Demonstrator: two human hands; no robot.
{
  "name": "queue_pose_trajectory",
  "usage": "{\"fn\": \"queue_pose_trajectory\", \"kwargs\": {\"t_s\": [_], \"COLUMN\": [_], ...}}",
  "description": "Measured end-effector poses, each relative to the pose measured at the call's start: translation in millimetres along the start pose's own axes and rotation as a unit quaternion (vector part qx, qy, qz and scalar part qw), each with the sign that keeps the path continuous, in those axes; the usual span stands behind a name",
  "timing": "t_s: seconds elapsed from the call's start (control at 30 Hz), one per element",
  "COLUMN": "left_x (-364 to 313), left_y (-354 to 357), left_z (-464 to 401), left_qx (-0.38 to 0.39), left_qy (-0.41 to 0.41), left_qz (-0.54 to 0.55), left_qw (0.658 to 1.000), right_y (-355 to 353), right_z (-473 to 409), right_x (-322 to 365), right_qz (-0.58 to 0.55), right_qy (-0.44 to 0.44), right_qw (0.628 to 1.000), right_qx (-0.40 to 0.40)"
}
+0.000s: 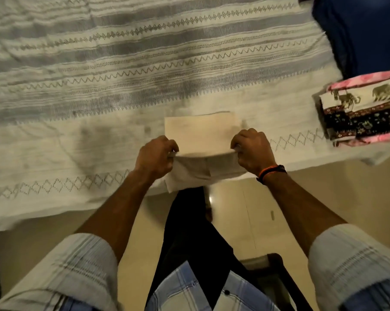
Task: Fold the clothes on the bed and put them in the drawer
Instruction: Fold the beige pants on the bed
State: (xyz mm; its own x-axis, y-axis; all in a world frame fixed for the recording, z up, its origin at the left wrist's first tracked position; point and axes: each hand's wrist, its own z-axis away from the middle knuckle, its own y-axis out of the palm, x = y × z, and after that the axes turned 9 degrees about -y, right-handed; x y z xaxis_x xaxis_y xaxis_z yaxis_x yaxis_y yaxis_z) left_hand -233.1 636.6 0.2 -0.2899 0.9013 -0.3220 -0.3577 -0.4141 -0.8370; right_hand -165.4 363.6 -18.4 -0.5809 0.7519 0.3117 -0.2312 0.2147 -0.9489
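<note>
Pale tiled floor (279, 198) nearest me, running under the edge of the bed (55, 153). Dark trouser leg and rolled checked sleeves fill the bottom of the view; a dark piece of furniture sits low right, too cut off for me to identify.

I read both hands at the near bed edge. Left hand (154, 157): fingers curled, pinching the left end of a cream cloth (200, 131). Right hand (252, 151): fingers curled likewise, pinching the right end of the same fold. Orange and black bands (271, 172) on the right wrist.

Cream cloth: lifted fold stretched taut between the two hands. Far part lies flat on the bedspread as a neat rectangle; near part hangs over the bed edge toward the floor. Looks already folded at least once, though motion blur makes the layers hard for me to count.

Bedspread: white with grey stripes, zigzag and diamond bands, lightly wrinkled.

To the right, well apart from the hands, a folded patterned cloth (364, 113) rests at the bed's edge: cream with gold elephants, black floral band, pink borders.

Farthest, top right corner: a dark blue fabric (357, 30) on the bed, behind the patterned cloth.
</note>
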Motion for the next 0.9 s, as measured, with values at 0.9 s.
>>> {"fn": "queue_pose_trajectory", "kwargs": {"t_s": [0.9], "left_x": [-6], "left_y": [108], "left_z": [-28], "left_qx": [0.083], "left_qy": [-0.048], "left_qz": [-0.130], "left_qw": [0.987], "right_y": [97], "right_z": [-11], "right_x": [24], "right_qz": [0.094], "right_qy": [0.014], "right_qw": [0.977], "right_qx": [0.189]}}
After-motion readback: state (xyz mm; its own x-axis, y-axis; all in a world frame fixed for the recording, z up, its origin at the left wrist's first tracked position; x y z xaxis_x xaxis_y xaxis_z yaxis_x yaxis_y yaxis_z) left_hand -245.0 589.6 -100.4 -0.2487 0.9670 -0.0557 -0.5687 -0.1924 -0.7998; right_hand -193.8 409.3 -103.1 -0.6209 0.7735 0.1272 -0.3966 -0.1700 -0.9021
